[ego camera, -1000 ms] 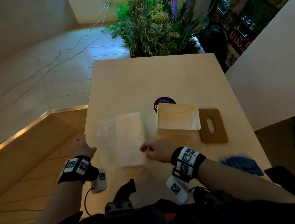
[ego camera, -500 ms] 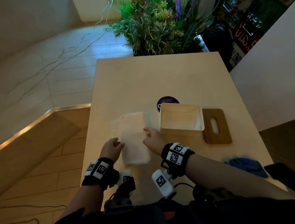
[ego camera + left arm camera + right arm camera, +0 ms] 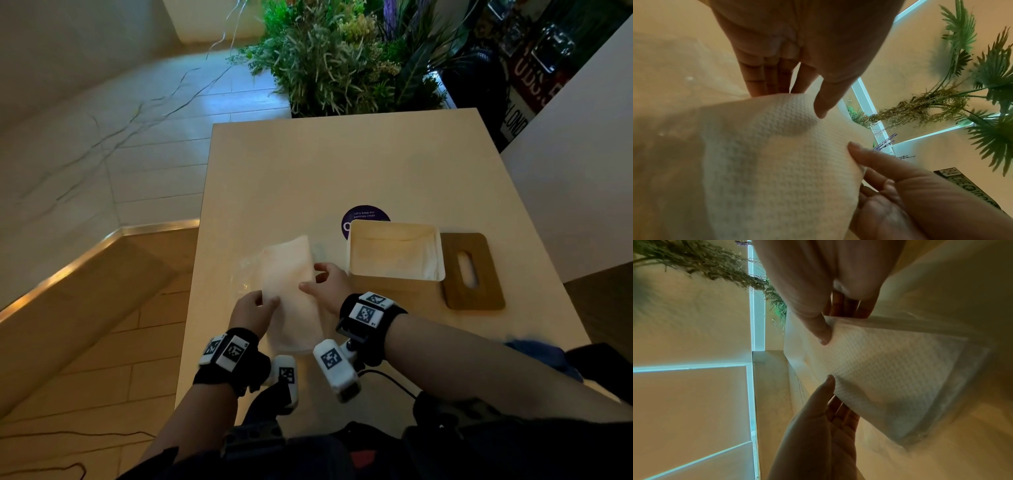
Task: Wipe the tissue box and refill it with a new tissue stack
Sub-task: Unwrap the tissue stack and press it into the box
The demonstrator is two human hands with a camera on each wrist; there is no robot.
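Note:
The white tissue stack [image 3: 291, 284] lies partly out of its clear plastic wrapper [image 3: 245, 279] on the table's near left. My left hand [image 3: 255, 305] grips its left edge, thumb on top and fingers beneath [image 3: 764, 84]. My right hand [image 3: 325, 284] pinches the right edge the same way, with its thumb on the embossed top sheet [image 3: 890, 369]. Just right of the stack stands the open white tissue box [image 3: 395, 228], with a little tissue inside. Its wooden lid [image 3: 479, 294] with a slot lies flat beside it.
A blue cloth [image 3: 537, 351] sits at the table's near right edge by my right forearm. A purple round sticker [image 3: 363, 214] is behind the box. Potted plants [image 3: 342, 58] stand past the far edge. Left of the table the floor drops away.
My left hand came in from the table's left edge onto the stack's left side. My right hand slid forward along its right side. The stack has come further out of the wrapper.

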